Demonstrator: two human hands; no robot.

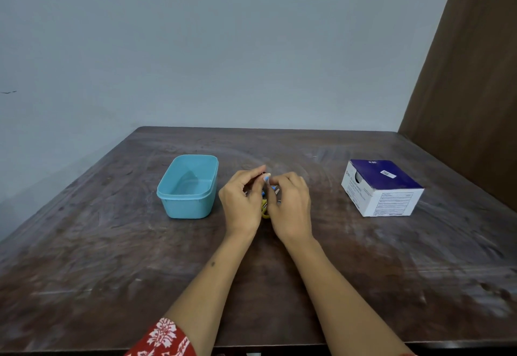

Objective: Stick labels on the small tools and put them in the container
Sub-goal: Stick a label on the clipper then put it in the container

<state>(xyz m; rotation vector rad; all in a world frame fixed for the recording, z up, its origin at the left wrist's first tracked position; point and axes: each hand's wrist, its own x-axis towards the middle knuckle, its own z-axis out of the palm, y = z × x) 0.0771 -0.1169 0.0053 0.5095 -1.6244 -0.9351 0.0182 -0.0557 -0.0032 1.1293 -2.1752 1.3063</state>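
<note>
- Head view: both hands meet over the middle of the dark brown, scuffed wooden table [279, 285], with a small cluster of tools [265, 210] under and between them.
- Little of the tools shows: a yellow rounded piece at the near side between the two palms, a bit of blue, and thin grey metal slivers by the fingers. They are too hidden to name, and their long axes and pointing cannot be told.
- The left hand [242, 204] has its fingers curled, thumb and forefinger drawn together near a tiny dark red object at the fingertips; what that object is cannot be made out.
- The right hand [291, 207] is curled too, its fingertips brought up against the left hand's. A small pale blue scrap [266, 179], possibly a label, sits at the spot where the fingertips meet; which hand pinches it cannot be told.
- The light blue rectangular plastic container [188, 186] stands open just left of the left hand, its long axis running near to far. Nothing shows inside it.
- A white cardboard box with a dark blue top [382, 186] sits well apart to the right, closed, with a white sticker on its top and printed text on its sides.
- A red sleeve with a white floral print [165, 339] covers the left arm at the near edge.
</note>
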